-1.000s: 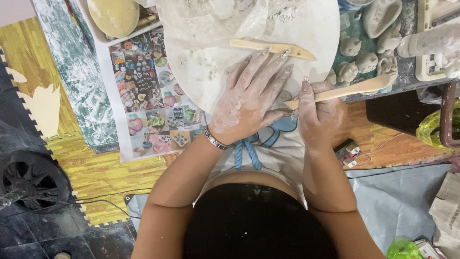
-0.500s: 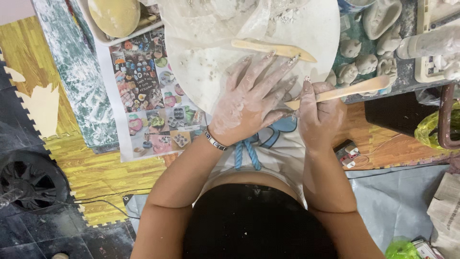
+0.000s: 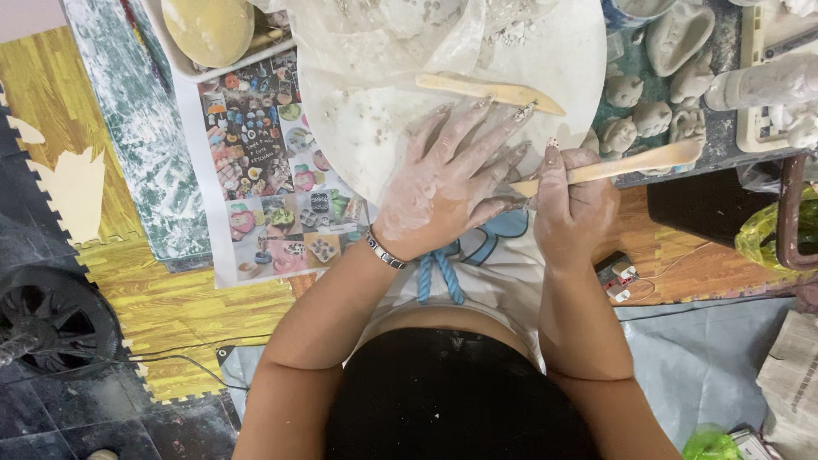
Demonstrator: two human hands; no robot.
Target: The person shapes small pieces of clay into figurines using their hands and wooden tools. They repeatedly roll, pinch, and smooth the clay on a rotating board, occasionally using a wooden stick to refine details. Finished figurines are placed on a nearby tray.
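My left hand point(image 3: 450, 183), dusted with clay, lies flat with fingers spread on the near edge of a round white board point(image 3: 579, 60). What is under the palm is hidden. My right hand point(image 3: 575, 204) grips a wooden modelling tool point(image 3: 635, 162) whose flat blade points right, its near end touching my left fingers. A second wooden tool point(image 3: 494, 90) lies on the board just beyond my left fingertips. A lump of pale clay under clear plastic point(image 3: 400, 21) sits at the board's far side.
Several small clay figures point(image 3: 652, 115) stand right of the board. A colourful printed sheet point(image 3: 273, 170) lies left of it, a tray with a yellowish sponge point(image 3: 209, 30) above. A black box point(image 3: 694, 209) and yellow-green bag point(image 3: 780, 234) sit right; a fan point(image 3: 47, 319) stands on the floor left.
My left hand has shifted slightly and spread its fingers wider on the board. My right hand and its tool have barely moved.
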